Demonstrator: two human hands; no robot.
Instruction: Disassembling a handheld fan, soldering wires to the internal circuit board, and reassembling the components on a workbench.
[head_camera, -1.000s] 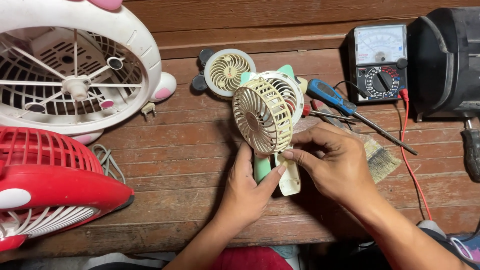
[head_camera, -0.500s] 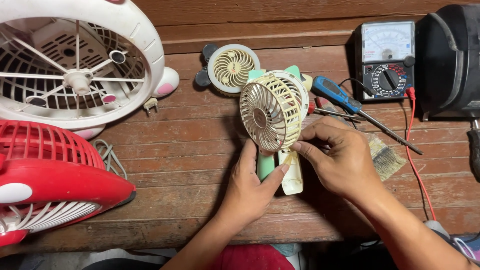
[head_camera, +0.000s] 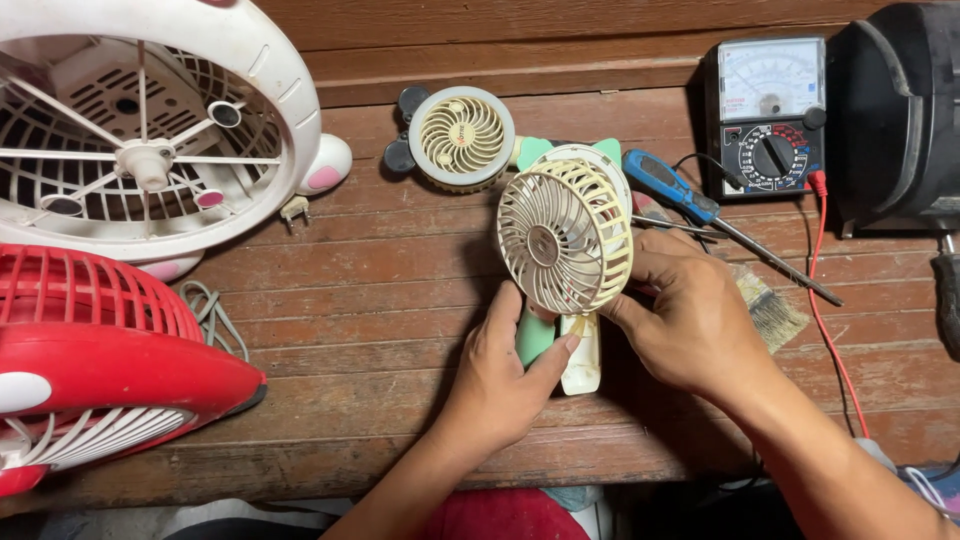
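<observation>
Cream-coloured little hand fan (head_camera: 565, 240) sits in the middle of the wooden tabletop (head_camera: 360, 290), held up in both hands. The left hand (head_camera: 500, 380) has its fingers wrapped around the green handle. The right hand (head_camera: 695, 320) pinches the fan's side with closed fingers. Just behind lie a small round fan (head_camera: 460, 137) and a blue screwdriver (head_camera: 680, 195). Farther right stands a black meter (head_camera: 768, 115). On the left sit a big white fan (head_camera: 140, 130) and a red fan (head_camera: 100, 370).

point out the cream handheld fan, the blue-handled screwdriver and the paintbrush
cream handheld fan (head_camera: 563, 238), head view, centre of its round grille
blue-handled screwdriver (head_camera: 668, 186), head view, middle of the blue handle
paintbrush (head_camera: 776, 315), head view, on the bristles
</observation>
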